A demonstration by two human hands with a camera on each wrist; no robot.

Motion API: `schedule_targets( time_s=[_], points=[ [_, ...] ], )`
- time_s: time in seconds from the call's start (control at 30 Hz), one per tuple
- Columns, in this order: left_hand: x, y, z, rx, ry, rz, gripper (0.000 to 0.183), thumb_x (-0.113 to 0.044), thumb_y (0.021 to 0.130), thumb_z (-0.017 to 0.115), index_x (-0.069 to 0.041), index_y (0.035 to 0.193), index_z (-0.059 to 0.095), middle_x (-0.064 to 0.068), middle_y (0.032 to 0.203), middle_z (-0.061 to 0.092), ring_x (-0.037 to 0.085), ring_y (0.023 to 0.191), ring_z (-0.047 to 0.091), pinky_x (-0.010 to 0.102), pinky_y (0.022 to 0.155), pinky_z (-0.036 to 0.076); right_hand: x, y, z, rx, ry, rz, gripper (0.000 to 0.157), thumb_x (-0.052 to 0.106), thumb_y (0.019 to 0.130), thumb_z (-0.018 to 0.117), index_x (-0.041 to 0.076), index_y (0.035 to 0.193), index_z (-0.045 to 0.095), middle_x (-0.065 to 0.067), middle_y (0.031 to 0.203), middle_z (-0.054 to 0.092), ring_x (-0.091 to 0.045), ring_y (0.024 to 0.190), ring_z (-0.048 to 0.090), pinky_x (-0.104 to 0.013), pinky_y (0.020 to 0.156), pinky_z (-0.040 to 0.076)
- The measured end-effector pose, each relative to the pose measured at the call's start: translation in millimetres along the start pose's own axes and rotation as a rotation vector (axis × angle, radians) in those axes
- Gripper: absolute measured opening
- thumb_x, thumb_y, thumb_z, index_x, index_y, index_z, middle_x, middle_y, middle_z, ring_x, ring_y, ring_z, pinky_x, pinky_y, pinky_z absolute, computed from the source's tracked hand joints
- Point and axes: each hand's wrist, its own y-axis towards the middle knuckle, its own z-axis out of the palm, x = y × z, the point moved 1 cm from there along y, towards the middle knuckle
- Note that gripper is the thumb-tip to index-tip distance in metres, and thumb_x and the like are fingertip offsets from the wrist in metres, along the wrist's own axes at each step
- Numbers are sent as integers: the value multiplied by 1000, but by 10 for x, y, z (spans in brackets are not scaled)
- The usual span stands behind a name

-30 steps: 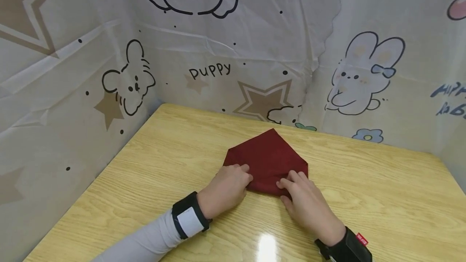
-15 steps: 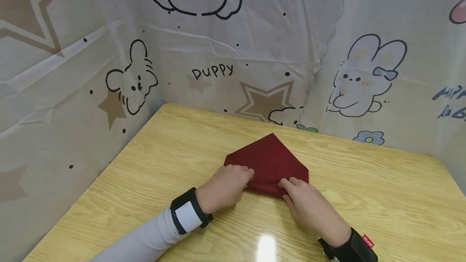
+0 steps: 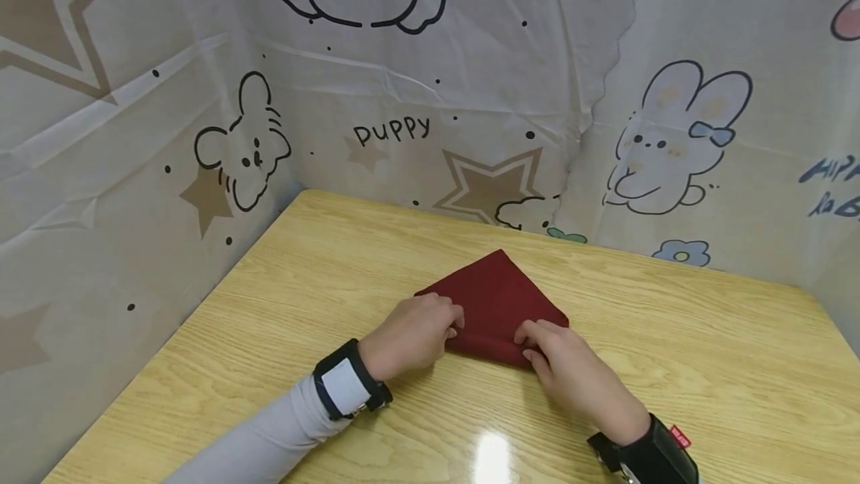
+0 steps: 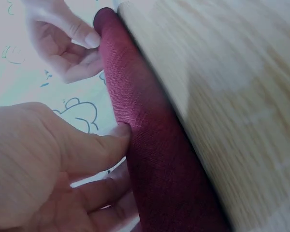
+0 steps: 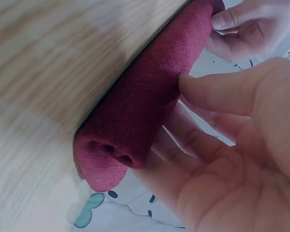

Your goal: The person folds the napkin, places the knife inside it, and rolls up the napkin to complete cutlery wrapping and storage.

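A dark red cloth [image 3: 500,297] lies on the table, flat toward the back where it ends in a point. Its near edge is rolled into a thick tube, and the spiral end of this roll [image 5: 108,152] shows in the right wrist view. My left hand [image 3: 413,331] holds the left part of the roll, its thumb [image 4: 104,150] against the near side and its fingers partly hidden behind the cloth. Over the right part, my right hand [image 3: 581,372] grips the roll with the thumb [image 5: 217,92] on one side and the fingers on the other.
The pale wood-grain table [image 3: 322,267] spreads around the cloth on all sides. Behind it and to the left hangs a white curtain [image 3: 484,73] printed with cartoon animals and stars. Each wrist wears a black strap [image 3: 349,383].
The near edge has been rolled further toward the back, so the flat part has shrunk from a five-sided shape to nearly a triangle. Both hands have stayed on the roll.
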Motion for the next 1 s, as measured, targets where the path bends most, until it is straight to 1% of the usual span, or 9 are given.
schedule_targets(
  time_s=[0.07, 0.17, 0.3, 0.4, 0.5, 0.6, 0.77, 0.9, 1.0],
  points=[
    [2, 13, -11, -22, -27, -2, 11, -7, 91, 73, -16, 97, 71, -4, 85, 68, 10, 81, 63, 26, 67, 51, 3, 0, -6, -4, 11, 19, 17, 0, 91, 72, 15, 96, 64, 6, 88, 63, -7, 80, 58, -27, 72, 52],
    [-20, 17, -31, -54, -45, 1, 14, -3, 90, 72, -16, 89, 69, -7, 79, 66, 8, 75, 60, 24, 61, 48, 12, 1, -14, -17, 7, 55, 18, 0, 90, 73, 16, 89, 63, 7, 84, 63, -6, 77, 57, -27, 70, 52],
    [-72, -2, -54, -78, 27, 24, 16, -2, 89, 68, -17, 84, 71, -5, 77, 66, 11, 73, 58, 24, 58, 45, 28, 6, -21, -22, -22, 107, 17, 0, 89, 74, 16, 86, 67, 6, 83, 63, -7, 76, 59, -29, 70, 53],
    [-106, -30, -66, -66, 92, 34, 11, -6, 88, 69, -16, 87, 72, -3, 80, 66, 14, 75, 58, 26, 57, 44, 45, 5, -17, -15, -51, 136, 14, 1, 89, 75, 15, 88, 70, 5, 84, 63, -8, 78, 59, -30, 71, 54],
    [-129, -58, -76, -42, 138, 18, 7, -12, 87, 74, -17, 91, 74, -2, 84, 64, 17, 78, 57, 29, 60, 45, 57, 3, 1, -13, -90, 152, 11, 4, 88, 76, 13, 93, 73, 5, 88, 63, -10, 81, 60, -32, 73, 55],
    [-138, -68, -69, -25, 181, -1, 10, -18, 86, 78, -17, 95, 75, 1, 88, 59, 18, 83, 55, 32, 65, 46, 60, -1, 19, -19, -131, 145, 12, 6, 87, 77, 10, 98, 76, 3, 92, 64, -12, 84, 60, -33, 73, 55],
    [-144, -55, -34, -35, 209, -11, 11, -13, 92, 72, -16, 100, 78, 3, 91, 57, 19, 85, 54, 33, 66, 47, 36, -3, 35, -29, -159, 118, 20, 7, 84, 77, 6, 104, 76, -3, 99, 66, -17, 87, 60, -36, 77, 56],
    [-135, -44, -16, -53, 206, 4, 14, -9, 93, 69, -15, 101, 79, 2, 88, 60, 18, 81, 56, 31, 62, 48, 10, -8, 42, -11, -130, 116, 28, 7, 82, 79, 4, 110, 75, -6, 105, 67, -24, 95, 60, -41, 87, 54],
    [-125, -49, -11, -63, 200, 21, 16, -7, 92, 68, -14, 102, 79, 2, 88, 61, 17, 78, 57, 29, 61, 50, 3, -8, 41, -1, -104, 121, 30, 5, 83, 80, 4, 112, 74, -6, 107, 65, -24, 99, 60, -41, 90, 54]
  ],
)
